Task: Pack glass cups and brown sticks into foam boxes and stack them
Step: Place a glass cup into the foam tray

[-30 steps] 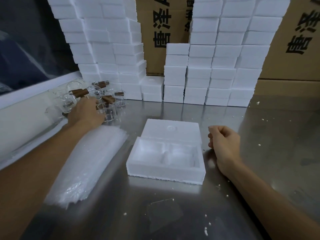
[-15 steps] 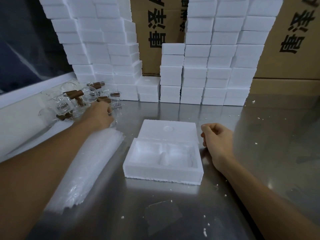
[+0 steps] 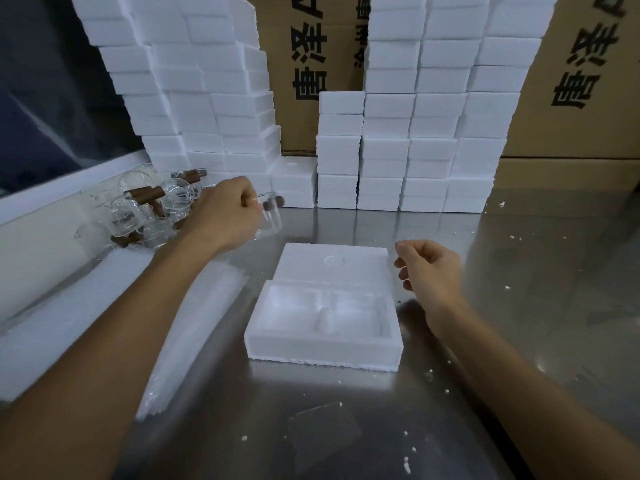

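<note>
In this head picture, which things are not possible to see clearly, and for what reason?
1. Glass cup in the left hand: clear and blurred, so its shape and the exact hold are unsure; the hand covers part of it.
2. Pile of cups and brown sticks: overlapping glass, count unclear.
3. Right hand: fingers curled, palm hidden.
4. Cardboard cartons: print cut by foam stacks and the top edge.
</note>
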A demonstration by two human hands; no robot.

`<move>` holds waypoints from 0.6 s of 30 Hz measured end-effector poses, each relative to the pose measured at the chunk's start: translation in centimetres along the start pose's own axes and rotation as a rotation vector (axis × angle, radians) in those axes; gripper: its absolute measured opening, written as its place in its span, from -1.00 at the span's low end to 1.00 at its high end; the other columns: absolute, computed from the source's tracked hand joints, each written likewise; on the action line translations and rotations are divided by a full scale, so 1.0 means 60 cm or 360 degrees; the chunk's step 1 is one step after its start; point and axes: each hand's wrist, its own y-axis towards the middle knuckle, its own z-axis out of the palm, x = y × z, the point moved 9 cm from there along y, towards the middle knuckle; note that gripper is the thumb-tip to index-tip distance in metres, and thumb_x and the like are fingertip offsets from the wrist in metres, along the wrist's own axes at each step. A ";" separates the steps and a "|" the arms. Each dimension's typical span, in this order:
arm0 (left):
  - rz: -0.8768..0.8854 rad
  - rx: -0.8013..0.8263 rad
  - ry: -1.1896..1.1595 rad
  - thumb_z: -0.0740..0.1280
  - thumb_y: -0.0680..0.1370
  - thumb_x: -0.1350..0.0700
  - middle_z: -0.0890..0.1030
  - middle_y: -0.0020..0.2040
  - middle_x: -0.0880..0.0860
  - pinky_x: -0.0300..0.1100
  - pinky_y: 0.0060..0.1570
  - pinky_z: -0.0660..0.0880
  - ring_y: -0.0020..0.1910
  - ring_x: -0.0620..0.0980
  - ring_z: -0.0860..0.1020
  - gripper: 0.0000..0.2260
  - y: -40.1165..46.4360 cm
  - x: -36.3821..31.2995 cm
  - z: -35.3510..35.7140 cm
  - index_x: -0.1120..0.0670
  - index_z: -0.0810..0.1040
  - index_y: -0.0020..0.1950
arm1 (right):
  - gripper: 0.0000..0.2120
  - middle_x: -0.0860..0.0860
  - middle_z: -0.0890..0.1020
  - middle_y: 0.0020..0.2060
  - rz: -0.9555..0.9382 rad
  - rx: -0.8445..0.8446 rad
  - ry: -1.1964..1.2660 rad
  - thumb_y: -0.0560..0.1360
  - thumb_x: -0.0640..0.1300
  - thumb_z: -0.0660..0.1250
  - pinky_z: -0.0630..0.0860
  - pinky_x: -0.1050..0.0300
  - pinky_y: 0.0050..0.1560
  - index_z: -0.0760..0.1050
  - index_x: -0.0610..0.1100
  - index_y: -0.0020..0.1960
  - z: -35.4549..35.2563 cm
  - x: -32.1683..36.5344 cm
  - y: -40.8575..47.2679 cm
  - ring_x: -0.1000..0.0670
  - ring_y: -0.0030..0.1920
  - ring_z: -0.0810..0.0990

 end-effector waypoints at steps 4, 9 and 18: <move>0.0100 0.0344 -0.0608 0.31 0.57 0.25 0.50 -0.36 -0.06 -0.02 -0.23 0.51 -0.30 0.07 0.51 -0.75 -0.040 -0.058 0.010 0.00 0.49 -0.28 | -0.92 0.05 0.66 -0.18 -0.0361 0.0245 -0.0077 0.54 -0.17 0.38 0.51 0.33 -0.24 0.61 -0.02 -0.02 0.031 0.099 -0.022 0.21 -0.22 0.61; 0.0254 0.0593 -0.1054 0.30 0.47 0.25 0.43 -0.30 0.16 -0.05 -0.21 0.53 -0.30 0.06 0.44 -0.90 -0.082 -0.112 0.013 0.23 0.43 -0.23 | -0.31 0.26 0.45 0.33 -0.0986 0.0784 -0.0758 0.37 0.19 0.51 0.33 0.46 0.12 0.29 0.28 0.42 0.099 0.187 -0.097 0.31 0.28 0.40; 0.0434 0.0719 -0.1395 0.23 0.38 0.25 0.46 -0.24 0.21 -0.07 -0.14 0.52 -0.21 0.15 0.43 -0.93 -0.117 -0.155 0.010 0.24 0.47 -0.24 | -0.62 0.15 0.62 -0.18 -0.0957 0.1100 -0.0884 0.23 0.30 0.52 0.53 0.23 -0.27 0.54 0.11 -0.12 0.122 0.203 -0.142 0.09 -0.29 0.60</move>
